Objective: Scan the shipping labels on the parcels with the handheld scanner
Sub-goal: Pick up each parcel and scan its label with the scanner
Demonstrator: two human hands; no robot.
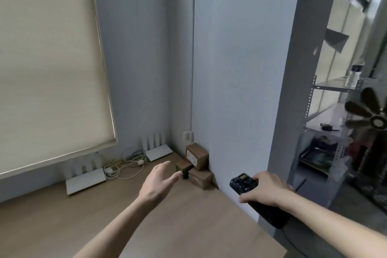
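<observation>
The table (88,222) spread broad and bare in front of you, its wood surface running back to the wall and ending at a right edge that fell away beside the grey pillar (247,69). A pale roller blind (48,58) hung over the table's far left side. Beyond the right edge stood a metal shelf rack (326,123), with a fan (370,115) in front of it.

Along the table's far edge lay two white routers (85,180), and a tangle of cables (125,165) between them.

The parcels (198,165), small brown cardboard boxes, were stacked in the far right corner of the table, pressed against the wall and pillar; the upper one showed a label on its face.

Your left hand (159,182) reached toward that corner with fingers straight and spread, holding nothing, fingertips just short of the smallest box. Your right hand (266,190) hovered over the table's right edge, near the parcels and to their right, fingers curled around the black handheld scanner (244,183), its head pointing toward the stack.
</observation>
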